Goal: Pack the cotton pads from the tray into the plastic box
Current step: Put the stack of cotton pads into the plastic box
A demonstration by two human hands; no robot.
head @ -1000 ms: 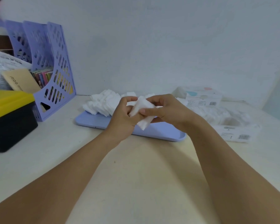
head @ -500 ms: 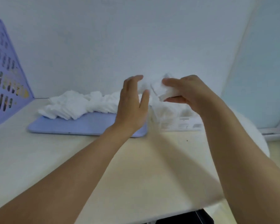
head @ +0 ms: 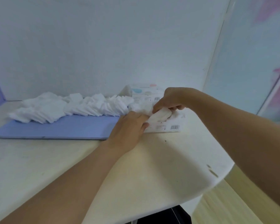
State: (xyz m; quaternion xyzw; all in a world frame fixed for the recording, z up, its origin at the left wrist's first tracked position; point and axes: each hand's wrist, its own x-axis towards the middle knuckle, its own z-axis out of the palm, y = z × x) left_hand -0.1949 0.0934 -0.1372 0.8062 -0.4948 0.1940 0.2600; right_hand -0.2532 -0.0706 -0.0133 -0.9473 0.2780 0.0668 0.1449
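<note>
White soft cotton pad stack (head: 160,114) pinched in curled right hand (head: 171,101) over clear plastic box w/ barcode labels (head: 171,126), left hand (head: 129,126) touching box edge, grip unclear; mid-insert, next: press down flat, then back to lavender flat tray (head: 63,128) w/ remaining pads (head: 68,107).

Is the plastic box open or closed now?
Open: the right hand pushes cotton pads into the top of the plastic box, and the left hand steadies them.

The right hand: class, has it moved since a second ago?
Yes. The right hand went from above the blue tray rightward and down to the plastic box, pushing cotton pads in.
</note>
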